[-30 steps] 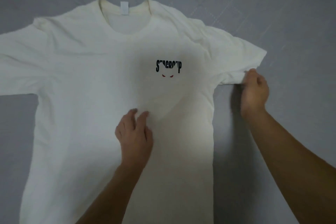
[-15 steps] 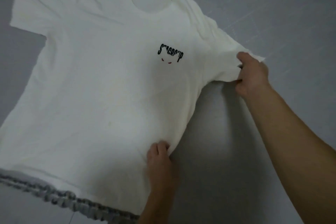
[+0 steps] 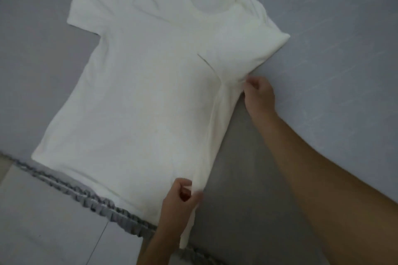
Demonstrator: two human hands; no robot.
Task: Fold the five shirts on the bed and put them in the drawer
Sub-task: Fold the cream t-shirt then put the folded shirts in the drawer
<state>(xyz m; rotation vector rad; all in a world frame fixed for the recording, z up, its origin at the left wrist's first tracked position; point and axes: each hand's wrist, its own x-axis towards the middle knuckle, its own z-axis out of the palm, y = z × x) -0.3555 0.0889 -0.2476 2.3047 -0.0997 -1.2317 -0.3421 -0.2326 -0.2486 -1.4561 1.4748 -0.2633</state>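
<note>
A cream short-sleeved shirt (image 3: 140, 84) lies spread on the grey bed (image 3: 333, 28), collar at the far end with a white label inside. Its right sleeve and right side are folded inward over the chest, and the printed logo is covered. My right hand (image 3: 259, 94) pinches the folded edge near the armpit. My left hand (image 3: 179, 198) grips the same folded side down at the hem, close to the bed's front edge. The left sleeve lies flat and unfolded at the upper left.
The bed's grey ruffled trim (image 3: 92, 202) runs diagonally along the front edge. Pale tiled floor (image 3: 47, 228) shows below it at the lower left. Bare grey sheet extends to the right of the shirt and beyond the collar.
Both hands have carried the shirt's right side and sleeve inward over the front, hiding the logo. The left hand went from the chest to the hem.
</note>
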